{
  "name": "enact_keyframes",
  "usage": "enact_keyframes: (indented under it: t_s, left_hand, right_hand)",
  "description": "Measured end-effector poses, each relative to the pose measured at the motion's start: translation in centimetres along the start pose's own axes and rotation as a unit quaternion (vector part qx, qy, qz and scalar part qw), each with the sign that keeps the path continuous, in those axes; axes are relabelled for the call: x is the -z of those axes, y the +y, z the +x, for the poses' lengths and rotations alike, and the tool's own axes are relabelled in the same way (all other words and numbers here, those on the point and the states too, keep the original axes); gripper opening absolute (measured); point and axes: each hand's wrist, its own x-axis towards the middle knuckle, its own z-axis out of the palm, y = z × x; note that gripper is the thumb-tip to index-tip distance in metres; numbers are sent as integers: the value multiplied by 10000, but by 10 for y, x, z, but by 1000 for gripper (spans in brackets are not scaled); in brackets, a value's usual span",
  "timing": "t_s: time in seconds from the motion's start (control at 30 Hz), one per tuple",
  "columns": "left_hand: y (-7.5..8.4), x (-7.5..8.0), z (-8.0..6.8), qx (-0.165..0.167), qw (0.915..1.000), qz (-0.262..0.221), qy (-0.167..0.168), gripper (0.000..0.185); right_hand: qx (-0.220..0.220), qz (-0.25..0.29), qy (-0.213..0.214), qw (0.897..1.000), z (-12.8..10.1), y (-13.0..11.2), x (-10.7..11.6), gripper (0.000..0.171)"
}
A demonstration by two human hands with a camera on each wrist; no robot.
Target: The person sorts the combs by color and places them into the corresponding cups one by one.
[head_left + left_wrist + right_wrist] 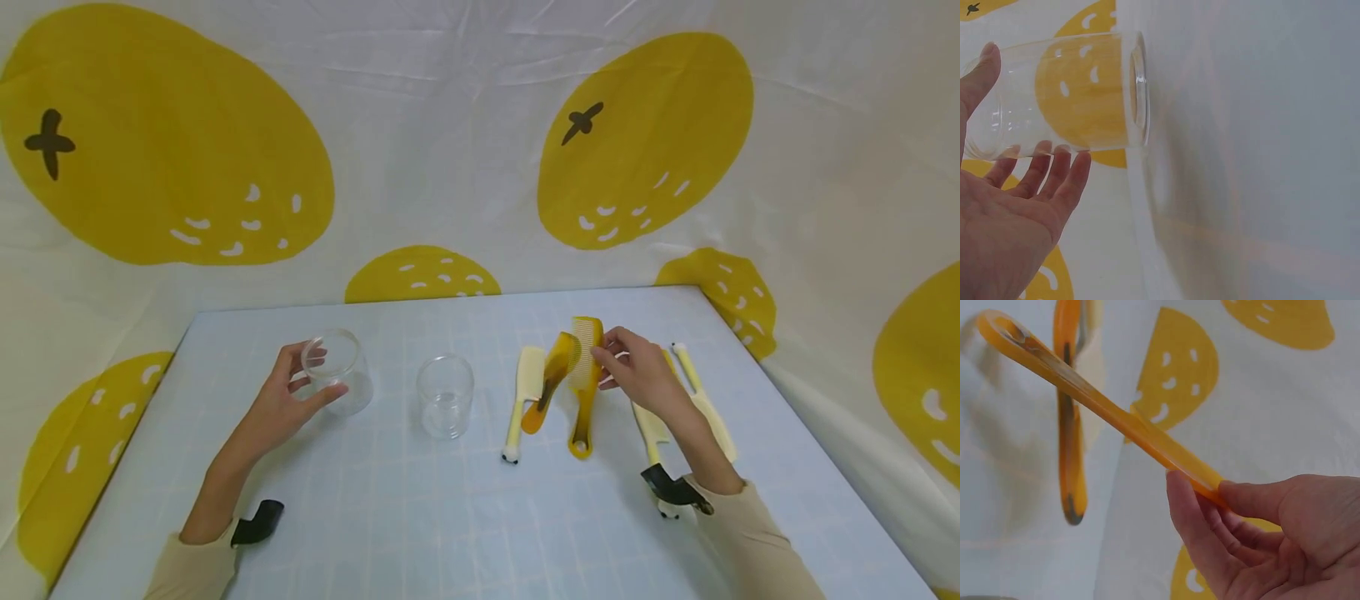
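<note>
Your left hand is around the left glass — thumb on one side, fingers on the other, loosely curved rather than clamped. The left wrist view shows the fingertips just touching the glass wall, thumb at its top edge, palm well open. The glass stands on the table, left of centre.

A second glass stands free, just right of the first, untouched.

Your right hand pinches the yellow comb at its toothed end — thumb against fingers, the remaining fingers curled beneath. In the right wrist view the thumb and fingers close on the flat of the comb, and its handle, with the ring at the tip, points away from the hand. From the head view the ring end sits low near the table; you can't tell whether it touches.

An amber comb lies just left of it, close or touching near the teeth, and shows behind it in the right wrist view. A cream comb lies left of that. Two more cream combs lie under and right of your right wrist, partly hidden by the arm.
</note>
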Motion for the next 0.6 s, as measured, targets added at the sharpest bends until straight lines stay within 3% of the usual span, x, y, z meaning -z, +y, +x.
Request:
enact_keyframes:
  t_s: [0.17,0.4,0.6]
  left_hand:
    - [-1,-1,0,14,10000,-19,10,77]
    - [-2,-1,-1,-63,10000,-56,6,77]
    - [-1,-2,-1,-46,10000,-32,-15,77]
  right_hand:
    - [387,-117,420,9983,0,-18,-1,20]
    - [950,353,980,9900,1,-38,-5,22]
    - [1147,552,1439,9814,3,-52,-8,25]
